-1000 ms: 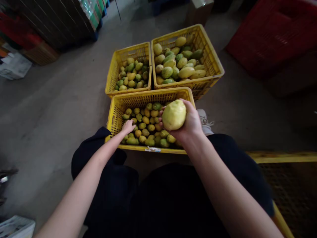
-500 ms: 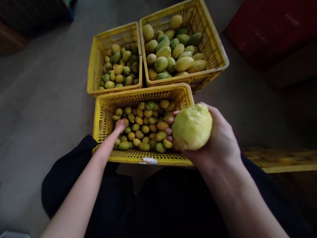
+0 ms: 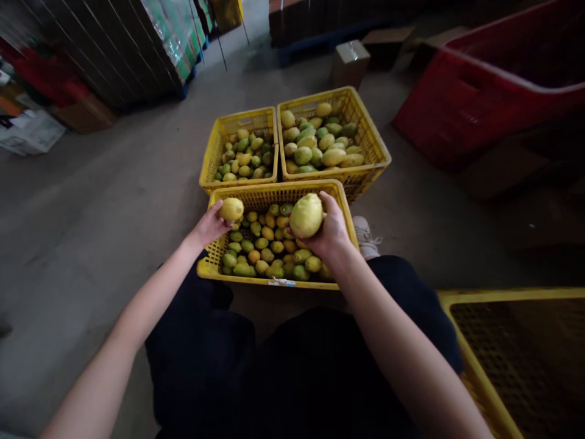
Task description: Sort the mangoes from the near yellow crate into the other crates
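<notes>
A small yellow fruit (image 3: pixel 231 209) is held in my left hand (image 3: pixel 212 224), raised over the left side of the near yellow crate (image 3: pixel 274 281). My right hand (image 3: pixel 333 231) grips a large pale-green, bumpy fruit (image 3: pixel 306 216) above the crate's right part, its fingers mostly hidden behind it. Below both hands, the near crate holds many small yellow and green fruits (image 3: pixel 267 255). Touching its far side are two more yellow crates: the left one (image 3: pixel 208 152) with small fruits, the right one (image 3: pixel 378 143) with larger, longer ones.
A red bin (image 3: pixel 434 103) stands at the right. An open yellow crate (image 3: pixel 484 372) is at lower right. A cardboard box (image 3: pixel 350 64) sits behind the crates, and wrapped stacks on blue pallets are at the back. A shoe (image 3: pixel 365 238) is beside the near crate.
My left hand has lifted a small yellow fruit out of the near crate. My right hand has moved farther from the camera with the large fruit. The view has tilted up, showing more floor.
</notes>
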Tool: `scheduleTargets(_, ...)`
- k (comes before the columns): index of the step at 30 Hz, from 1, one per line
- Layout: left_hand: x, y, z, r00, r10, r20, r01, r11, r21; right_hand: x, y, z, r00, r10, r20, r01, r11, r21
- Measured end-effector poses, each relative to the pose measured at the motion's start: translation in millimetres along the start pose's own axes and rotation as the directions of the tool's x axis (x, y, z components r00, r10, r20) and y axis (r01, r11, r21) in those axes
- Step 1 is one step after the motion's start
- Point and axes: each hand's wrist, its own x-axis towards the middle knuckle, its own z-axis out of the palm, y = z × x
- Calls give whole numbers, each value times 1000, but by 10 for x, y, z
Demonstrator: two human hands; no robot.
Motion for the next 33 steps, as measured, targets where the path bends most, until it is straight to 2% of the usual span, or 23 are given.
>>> scheduleTargets(3,-159,-17,211,1000,-4,19,9,970,-244,-23,76,83,993,116,-31,-116,993,-14)
scheduleTargets(4,-165,-49,291,1000,4,23,4,944,-331,-29,96,113,993,116,-30,-117,993,-21)
scheduleTargets(7,-106,-146,512,1000,4,8,1,850,-527,-13,146,186,991,131,14,-131,991,-20)
scheduleTargets(10,-45,-176,663,998,-56,5,45,747,-664,53,199,234,980,189,69,-191,981,26)
scheduleTargets(13,-46,-125,747,994,-112,8,82,676,-732,137,273,268,984,165,62,-168,985,49)
scheduleTargets(20,-95,-32,773,987,-156,-44,64,626,-777,198,432,264,998,68,15,-69,997,41)
scheduleTargets(23,-96,-109,809,993,-118,-4,76,661,-747,183,474,257,1000,5,-1,-5,1000,22)
scheduleTargets(29,-161,-216,942,997,-37,66,68,824,-563,176,549,281,979,-169,-111,166,985,-39)
scheduleTargets(33,-175,-189,900,994,63,84,-15,878,-478,189,569,229,973,-216,-76,208,973,-104)
